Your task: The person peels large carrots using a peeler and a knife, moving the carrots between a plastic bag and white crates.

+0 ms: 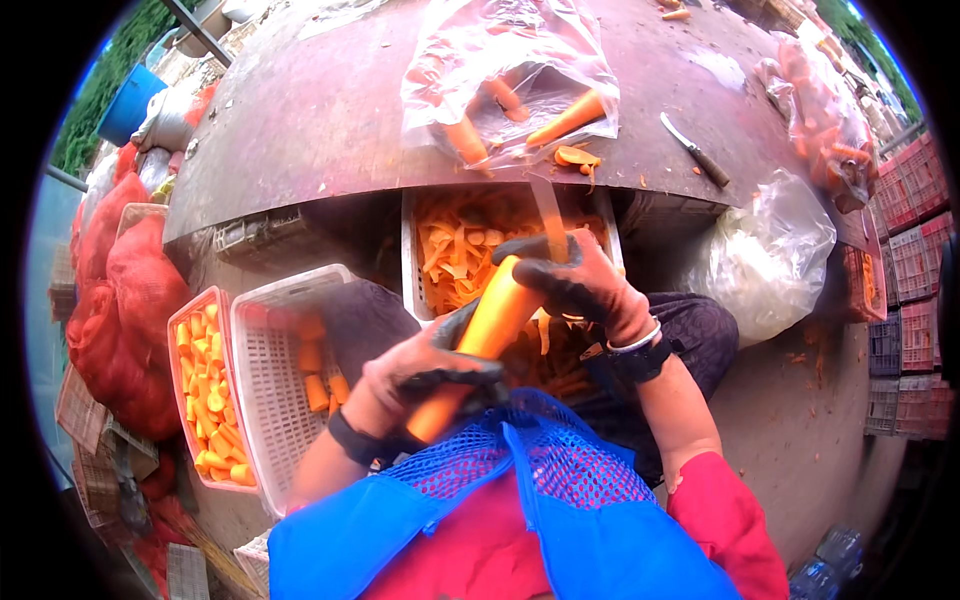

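Note:
A thick, peeled carrot (pixel 491 311) slants across my lap. My left hand (pixel 457 367), in a dark-palmed work glove, is wrapped around its lower part. My right hand (pixel 581 277), gloved the same way, is by the carrot's upper end and grips a flat blade-like tool (pixel 547 202) that points up and away; its exact kind is blurred. Beneath the hands, a white crate (pixel 409 255) holds carrot peelings (pixel 457 255). A strip of peel (pixel 544 332) hangs below my right hand. A clear plastic bag (pixel 442 67) with several carrots lies on the tabletop ahead.
A knife (pixel 694 150) lies on the table (pixel 315 127). Left of me stand a crate (pixel 274 382) with a few carrot pieces and a pink crate (pixel 251 487) full of cut carrots. Red mesh sacks (pixel 120 330) lie farther left. On the right are a plastic bag (pixel 772 255) and stacked crates (pixel 911 277).

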`<control>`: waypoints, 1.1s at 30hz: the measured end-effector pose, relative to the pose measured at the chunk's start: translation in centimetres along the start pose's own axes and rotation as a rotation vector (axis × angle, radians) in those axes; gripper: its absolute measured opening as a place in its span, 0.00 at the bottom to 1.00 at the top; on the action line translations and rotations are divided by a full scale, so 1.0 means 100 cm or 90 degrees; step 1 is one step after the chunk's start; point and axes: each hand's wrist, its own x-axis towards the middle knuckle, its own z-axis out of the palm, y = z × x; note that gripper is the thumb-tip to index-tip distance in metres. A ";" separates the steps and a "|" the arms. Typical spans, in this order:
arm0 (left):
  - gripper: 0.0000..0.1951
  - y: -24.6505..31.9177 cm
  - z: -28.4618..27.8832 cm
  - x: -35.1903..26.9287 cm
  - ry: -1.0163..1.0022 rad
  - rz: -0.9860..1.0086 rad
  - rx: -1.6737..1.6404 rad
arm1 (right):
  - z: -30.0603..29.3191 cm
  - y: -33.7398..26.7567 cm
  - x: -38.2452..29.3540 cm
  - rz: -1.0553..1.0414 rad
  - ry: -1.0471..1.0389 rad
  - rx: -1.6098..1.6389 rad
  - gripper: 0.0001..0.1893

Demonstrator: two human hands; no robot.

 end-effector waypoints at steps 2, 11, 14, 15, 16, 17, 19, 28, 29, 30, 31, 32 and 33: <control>0.24 -0.029 -0.001 0.024 0.064 0.078 -0.141 | -0.010 0.033 0.018 -0.081 0.205 0.095 0.10; 0.24 -0.054 0.000 0.043 0.086 0.163 -0.113 | -0.001 0.036 0.045 -0.220 0.024 0.672 0.19; 0.30 -0.063 -0.009 0.046 0.112 0.188 -0.100 | -0.060 0.043 0.065 -0.159 0.051 0.533 0.24; 0.31 -0.068 -0.014 0.045 0.112 0.200 -0.116 | -0.058 0.041 0.066 -0.176 -0.002 0.704 0.23; 0.32 -0.070 -0.022 0.046 0.103 0.210 -0.123 | -0.051 0.041 0.063 -0.197 0.040 0.708 0.22; 0.34 -0.075 -0.033 0.051 0.162 0.279 0.004 | -0.035 0.031 0.060 -0.209 0.073 0.713 0.21; 0.35 -0.085 -0.041 0.059 0.218 0.344 0.130 | 0.017 0.016 0.039 -0.214 0.132 0.653 0.17; 0.40 -0.092 -0.043 0.049 0.281 0.390 0.240 | -0.004 0.021 0.066 -0.184 0.304 0.410 0.17; 0.31 -0.080 -0.037 0.042 0.230 0.346 0.116 | -0.006 0.020 0.060 -0.081 0.311 0.478 0.18; 0.31 -0.064 -0.028 0.033 0.228 0.351 0.115 | -0.001 0.017 0.048 0.018 0.279 0.494 0.23; 0.26 -0.049 -0.019 0.022 0.092 0.259 -0.132 | 0.005 0.026 0.041 0.007 0.168 0.514 0.24; 0.21 -0.041 -0.013 0.017 -0.046 0.154 -0.370 | 0.013 0.034 0.035 -0.006 0.058 0.536 0.25; 0.18 -0.047 -0.008 0.018 -0.088 0.125 -0.512 | 0.029 0.029 0.032 -0.076 0.036 0.409 0.30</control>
